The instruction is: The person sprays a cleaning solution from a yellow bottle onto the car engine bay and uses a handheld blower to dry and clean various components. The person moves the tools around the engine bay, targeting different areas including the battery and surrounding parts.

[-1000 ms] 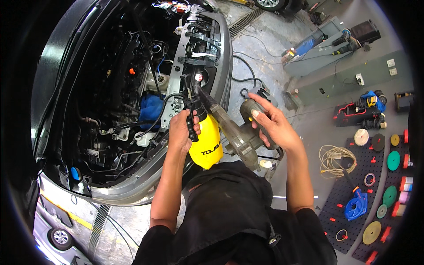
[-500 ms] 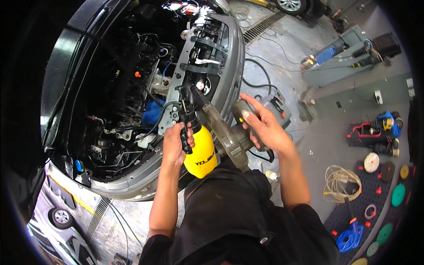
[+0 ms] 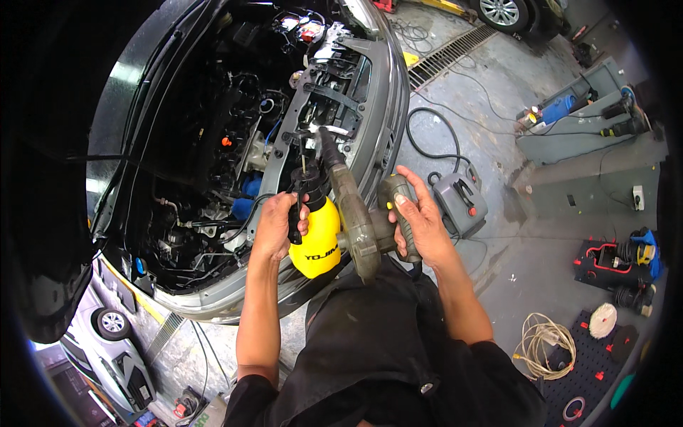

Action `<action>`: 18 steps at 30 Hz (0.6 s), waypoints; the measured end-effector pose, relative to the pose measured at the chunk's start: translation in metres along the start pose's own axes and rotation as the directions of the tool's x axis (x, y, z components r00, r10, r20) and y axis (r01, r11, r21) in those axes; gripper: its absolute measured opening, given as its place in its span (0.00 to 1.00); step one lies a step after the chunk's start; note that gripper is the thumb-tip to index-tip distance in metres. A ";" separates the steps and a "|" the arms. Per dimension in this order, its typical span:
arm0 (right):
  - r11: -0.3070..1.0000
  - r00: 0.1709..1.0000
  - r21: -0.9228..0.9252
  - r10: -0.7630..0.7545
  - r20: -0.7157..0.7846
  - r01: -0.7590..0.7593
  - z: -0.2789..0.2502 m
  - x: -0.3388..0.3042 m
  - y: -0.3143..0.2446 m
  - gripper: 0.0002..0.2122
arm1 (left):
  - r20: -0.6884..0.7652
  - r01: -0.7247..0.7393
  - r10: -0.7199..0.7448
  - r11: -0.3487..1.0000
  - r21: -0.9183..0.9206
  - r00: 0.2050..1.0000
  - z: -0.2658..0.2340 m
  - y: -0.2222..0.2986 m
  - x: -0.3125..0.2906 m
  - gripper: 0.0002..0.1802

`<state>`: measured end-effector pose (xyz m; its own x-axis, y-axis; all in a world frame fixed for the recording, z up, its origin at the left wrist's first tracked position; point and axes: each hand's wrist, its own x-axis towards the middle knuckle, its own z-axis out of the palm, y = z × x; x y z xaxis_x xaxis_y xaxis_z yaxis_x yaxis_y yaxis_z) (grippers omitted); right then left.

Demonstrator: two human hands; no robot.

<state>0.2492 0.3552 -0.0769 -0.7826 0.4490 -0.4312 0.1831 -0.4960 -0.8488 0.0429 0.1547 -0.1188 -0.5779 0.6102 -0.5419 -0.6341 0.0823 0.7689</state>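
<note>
In my left hand (image 3: pixel 276 226) is a yellow spray bottle (image 3: pixel 318 238) with a black pump head; my fingers wrap around its handle. My right hand (image 3: pixel 427 228) is closed around the rear grip of a grey handheld blower (image 3: pixel 356 224), its index finger lying along the top. The blower's long black nozzle (image 3: pixel 329 146) reaches over the front panel (image 3: pixel 281 160) of a car with its hood up. Both tools are side by side above the front bumper (image 3: pixel 388 107). A white handle-shaped piece lies by the nozzle tip, partly hidden.
The open engine bay (image 3: pixel 235 142) fills the left. A grey machine (image 3: pixel 459 203) with a black hose stands on the floor right of the bumper. Farther right are a coiled pale cable (image 3: pixel 544 349) and a red-black tool holder (image 3: pixel 605 263). Another car (image 3: pixel 117 356) is at lower left.
The blower has swung more upright, its rear end shifting left, and its nozzle sits farther along the front panel. Both hands keep their holds. My view has shifted slightly.
</note>
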 end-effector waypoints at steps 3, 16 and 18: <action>1.000 1.000 -0.016 -0.001 0.025 0.002 -0.011 0.009 -0.003 0.28 | -0.057 -0.004 0.004 1.000 -0.002 0.998 0.014 0.006 0.016 0.13; 0.995 0.995 -0.074 0.078 0.062 -0.073 -0.050 0.003 -0.034 0.28 | 0.030 0.070 -0.073 0.993 0.091 0.997 0.047 0.000 0.049 0.14; 0.992 0.995 -0.104 0.077 0.063 -0.070 -0.052 0.001 -0.034 0.28 | 0.020 0.060 -0.062 0.995 0.084 0.998 0.050 -0.001 0.052 0.14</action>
<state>0.2732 0.4116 -0.0641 -0.8024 0.3617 -0.4747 0.2981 -0.4463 -0.8438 0.0392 0.2254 -0.1310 -0.5273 0.6195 -0.5816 -0.6222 0.1847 0.7608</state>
